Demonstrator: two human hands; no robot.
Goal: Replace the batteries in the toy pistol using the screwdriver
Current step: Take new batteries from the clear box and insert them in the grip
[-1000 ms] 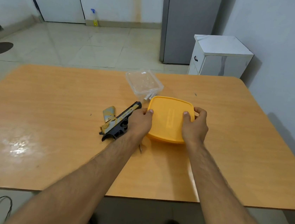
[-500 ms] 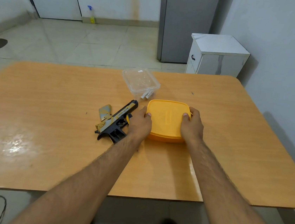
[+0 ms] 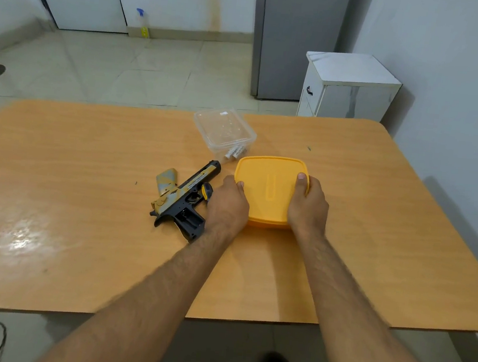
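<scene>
Both hands — left (image 3: 229,202), right (image 3: 308,206) — grasp the yellow box (image 3: 269,190); the pistol (image 3: 183,197) looks light, rigid plastic — best held by its grip.

- Both bare forearms are extended forward from the lower edge of the view, converging slightly.
- Left hand (image 3: 229,205): seen back uppermost, fingers curled downward, thumb laid inward toward the other hand.
- Right hand (image 3: 307,208): seen back uppermost, thumb pointed forward, fingers wrapped out of sight on the far side.
</scene>
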